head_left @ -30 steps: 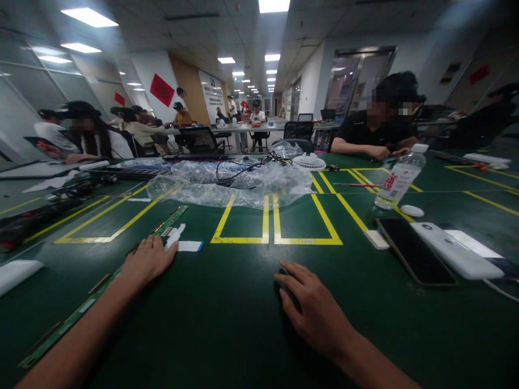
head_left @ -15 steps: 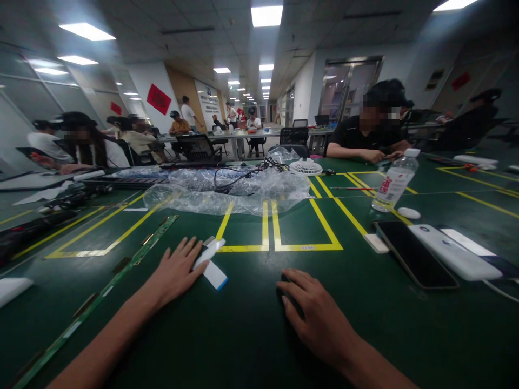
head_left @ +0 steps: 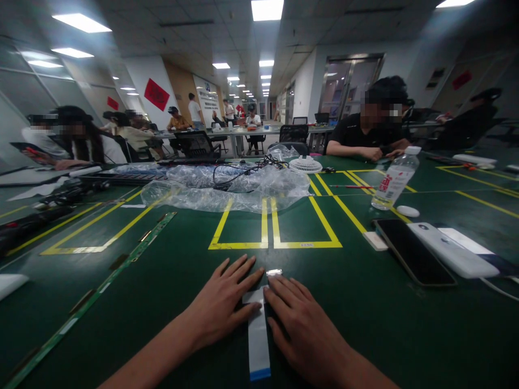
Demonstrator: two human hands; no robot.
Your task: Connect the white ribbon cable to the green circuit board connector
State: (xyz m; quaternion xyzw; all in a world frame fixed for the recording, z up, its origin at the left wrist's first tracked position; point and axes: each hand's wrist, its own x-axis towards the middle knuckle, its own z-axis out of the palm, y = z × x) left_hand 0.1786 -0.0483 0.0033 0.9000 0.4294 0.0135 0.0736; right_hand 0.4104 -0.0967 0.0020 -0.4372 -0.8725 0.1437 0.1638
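Note the green circuit strip (head_left: pixel 103 289) well left of the left hand (head_left: pixel 221 300), itself flat with fingers spread, thumb on the ribbon cable (head_left: pixel 258 343). Find the ribbon cable between both hands, alongside the flattened, loosely extended right hand (head_left: pixel 295 313). Preferably press lightly and evenly, avoiding creases.

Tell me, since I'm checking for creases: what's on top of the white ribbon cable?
The thumb of the left hand and fingers of the right hand overlap the white ribbon cable. Its surface beneath is covered; the blue end shows.
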